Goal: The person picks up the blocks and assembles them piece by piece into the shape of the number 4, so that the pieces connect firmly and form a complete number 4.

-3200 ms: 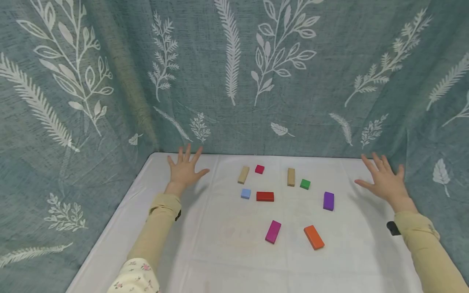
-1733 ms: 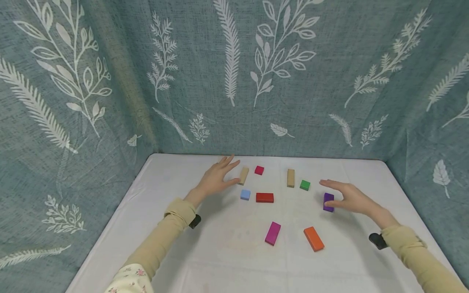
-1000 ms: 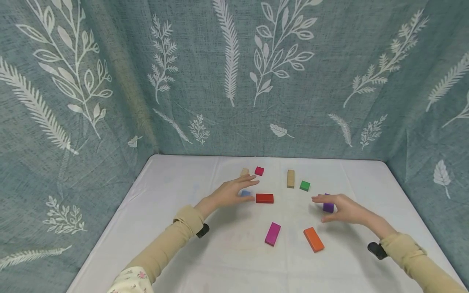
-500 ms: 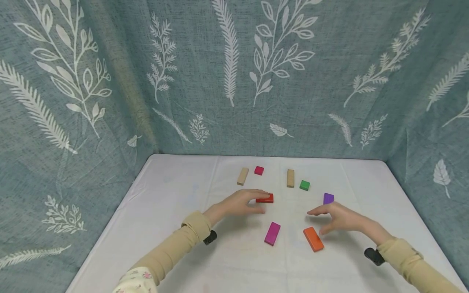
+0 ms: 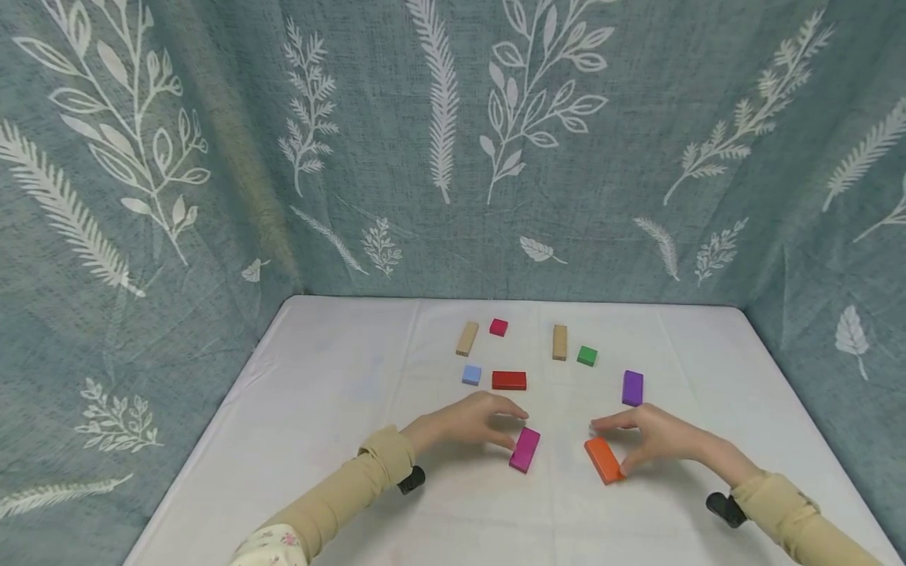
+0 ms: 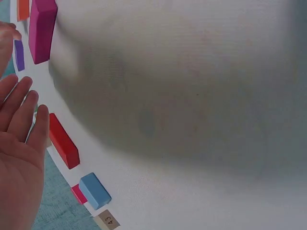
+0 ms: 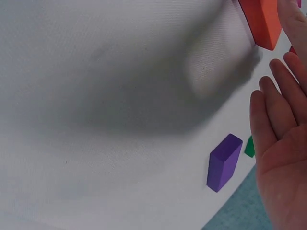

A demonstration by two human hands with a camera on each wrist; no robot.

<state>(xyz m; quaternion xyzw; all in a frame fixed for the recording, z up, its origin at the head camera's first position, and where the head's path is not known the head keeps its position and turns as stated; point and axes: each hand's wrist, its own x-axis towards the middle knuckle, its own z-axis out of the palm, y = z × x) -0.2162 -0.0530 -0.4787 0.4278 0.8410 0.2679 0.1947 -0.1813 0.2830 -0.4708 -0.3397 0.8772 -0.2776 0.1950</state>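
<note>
My left hand (image 5: pixel 470 418) hovers just left of the magenta block (image 5: pixel 524 450), fingers apart and the thumb tip close to the block's left edge. In the left wrist view its fingers (image 6: pixel 21 115) extend with nothing between them. Over the orange block (image 5: pixel 604 461) reaches my right hand (image 5: pixel 665 436), its thumb tip right at the block's near right edge and its fingers beyond the far end. In the right wrist view those fingers (image 7: pixel 276 105) are relaxed, and the orange block (image 7: pixel 264 21) shows beside the thumb.
Behind the hands lie a red block (image 5: pixel 509 380), a light blue block (image 5: pixel 471 375), a purple block (image 5: pixel 633 388), a green block (image 5: pixel 587 356), a crimson block (image 5: pixel 499 327) and two wooden blocks, left (image 5: pixel 467 339) and right (image 5: pixel 560 343). A patterned curtain (image 5: pixel 396 157) borders the white table (image 5: pixel 318 354).
From wide apart at the table's back, both hands have come inward and nearer: the left past the light blue and red blocks to the magenta one, the right past the purple to the orange.
</note>
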